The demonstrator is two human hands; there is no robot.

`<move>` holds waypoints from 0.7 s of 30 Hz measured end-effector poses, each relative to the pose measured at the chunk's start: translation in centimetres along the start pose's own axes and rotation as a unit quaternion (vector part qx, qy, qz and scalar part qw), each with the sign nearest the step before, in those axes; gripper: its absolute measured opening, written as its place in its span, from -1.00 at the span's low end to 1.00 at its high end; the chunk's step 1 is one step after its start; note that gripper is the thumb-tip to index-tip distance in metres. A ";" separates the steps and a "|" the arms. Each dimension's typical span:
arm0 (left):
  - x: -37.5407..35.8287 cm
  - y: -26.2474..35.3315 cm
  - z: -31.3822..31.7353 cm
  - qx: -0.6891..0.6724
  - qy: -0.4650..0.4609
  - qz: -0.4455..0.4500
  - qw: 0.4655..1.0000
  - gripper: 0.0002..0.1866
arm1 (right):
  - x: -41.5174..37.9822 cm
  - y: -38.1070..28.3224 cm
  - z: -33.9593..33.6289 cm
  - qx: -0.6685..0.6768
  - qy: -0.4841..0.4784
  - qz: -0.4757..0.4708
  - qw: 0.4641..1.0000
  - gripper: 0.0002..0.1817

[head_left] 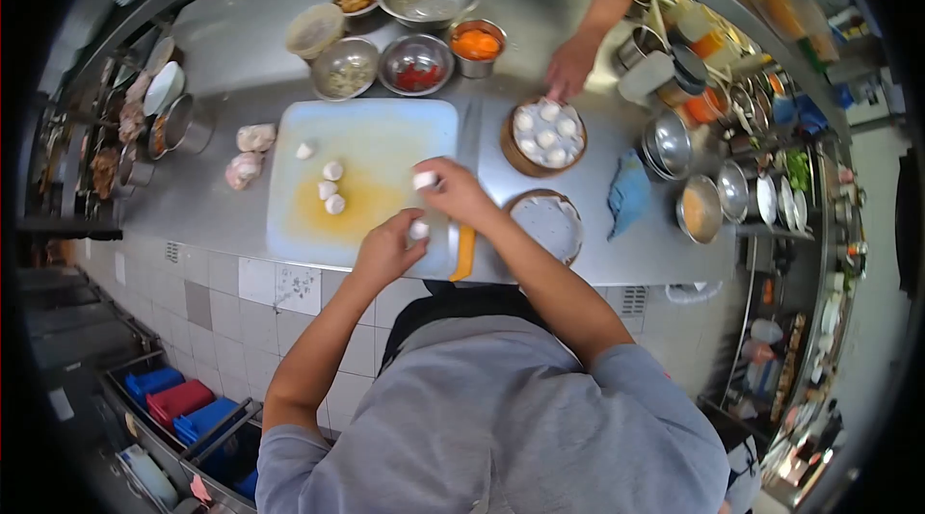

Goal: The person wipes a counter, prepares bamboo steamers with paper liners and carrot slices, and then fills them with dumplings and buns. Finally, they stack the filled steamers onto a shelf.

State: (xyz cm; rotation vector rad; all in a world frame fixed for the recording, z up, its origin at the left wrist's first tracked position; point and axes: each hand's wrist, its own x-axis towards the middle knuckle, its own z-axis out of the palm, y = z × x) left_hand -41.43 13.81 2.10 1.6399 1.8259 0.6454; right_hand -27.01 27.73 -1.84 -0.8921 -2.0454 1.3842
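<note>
My left hand (385, 252) is closed on a small white dumpling (418, 230) over the near right part of the cutting board (289, 138). Just above it, my right hand (457, 190) pinches another white dumpling (424, 180) at the board's right edge. Several more white dumplings (332, 171) sit on the board, around a yellowish wet stain. Beside my right forearm is a round steamer basket (546, 194) with a pale liner and no dumplings in it. Farther back, a second steamer basket (520, 160) holds several dumplings, and another person's hand (570, 66) reaches to its rim.
A yellow-handled knife (463, 254) lies at the board's near right corner. Behind the board stand metal bowls (345, 69) with food and a pot of orange pieces (476, 40). A blue cloth (629, 191) lies right, wrapped pinkish bundles (245, 167) left.
</note>
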 end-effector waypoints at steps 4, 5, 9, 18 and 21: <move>2.6 6.1 5.4 -0.026 0.014 0.202 0.979 -0.56 | -9.3 0.7 -11.2 0.048 0.193 0.051 0.979 -0.62; 3.6 7.4 6.6 -0.020 -0.001 0.236 0.972 -0.56 | -11.3 0.4 -13.3 -0.011 0.222 0.065 0.973 -0.63; 6.7 10.4 10.6 0.059 -0.057 0.310 0.947 -0.55 | -16.3 -1.2 -15.9 -0.216 0.151 0.070 0.962 -0.63; 6.3 10.3 13.5 0.151 -0.054 0.257 0.953 -0.58 | -16.7 3.1 -14.8 -0.382 0.097 0.012 0.919 -0.74; 6.3 10.2 14.0 0.155 -0.059 0.248 0.954 -0.57 | -16.2 2.9 -14.8 -0.379 0.098 0.036 0.920 -0.73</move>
